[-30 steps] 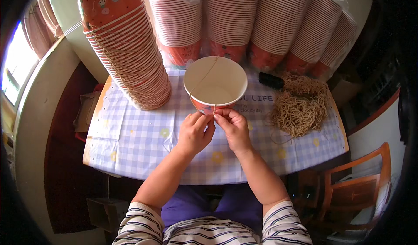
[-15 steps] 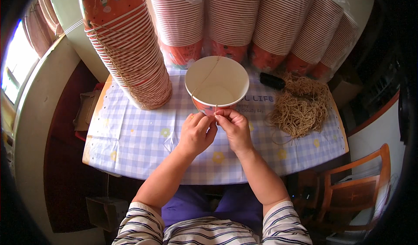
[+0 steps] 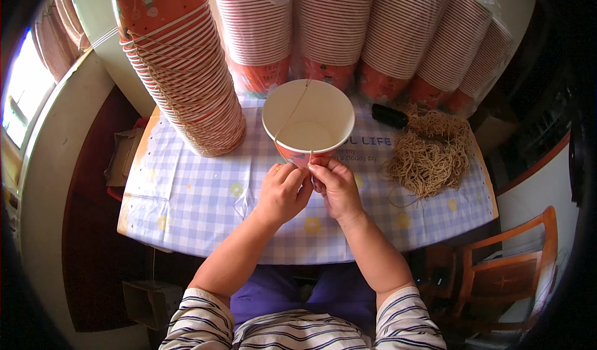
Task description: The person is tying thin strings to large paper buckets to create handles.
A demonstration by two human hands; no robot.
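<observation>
A wide paper bucket (image 3: pixel 308 116), white inside and orange outside, stands open side up in the middle of the table. A thin tan cord (image 3: pixel 290 115) runs across its mouth and over the near rim. Just below that rim, my left hand (image 3: pixel 283 191) and my right hand (image 3: pixel 337 188) meet, each pinching the cord with thumb and forefinger against the bucket's near side. The fingertips hide the exact spot where the cord is gripped. To the right lies a loose heap of tan cords (image 3: pixel 429 157), and a black object (image 3: pixel 389 115) touches its far left edge.
A tall leaning stack of orange paper buckets (image 3: pixel 186 88) with cords hanging along it stands at the left. Several plastic-wrapped bucket stacks (image 3: pixel 333 26) line the back. A checked cloth (image 3: pixel 186 207) covers the table. A wooden chair (image 3: pixel 507 269) is at the lower right.
The bucket has shifted very slightly to the left. My right hand has turned a little at the fingers, while both hands stay at the near rim.
</observation>
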